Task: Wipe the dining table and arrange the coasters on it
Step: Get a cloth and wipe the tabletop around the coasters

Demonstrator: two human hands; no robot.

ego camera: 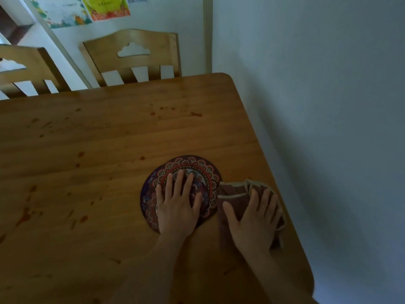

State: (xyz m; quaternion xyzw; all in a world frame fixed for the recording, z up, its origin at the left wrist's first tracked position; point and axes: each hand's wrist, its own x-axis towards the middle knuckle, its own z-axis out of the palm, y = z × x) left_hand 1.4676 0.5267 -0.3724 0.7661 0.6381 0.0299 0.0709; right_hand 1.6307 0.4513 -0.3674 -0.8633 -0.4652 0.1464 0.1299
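A wooden dining table (109, 139) fills the view, marked with reddish stains (196, 114) at the back and along the left. Round mandala-patterned coasters (198, 166) lie overlapping near the right side. My left hand (176, 207) rests flat on them with fingers spread. Just to the right lies a brown cloth with pale trim (232, 189), close to the table's right edge. My right hand (256, 220) lies on the cloth with fingers straight.
Two wooden chairs (133, 55) (24, 69) stand at the far side of the table. A pale wall (328, 106) runs close along the table's right edge. Colourful posters (87, 7) hang on the far wall.
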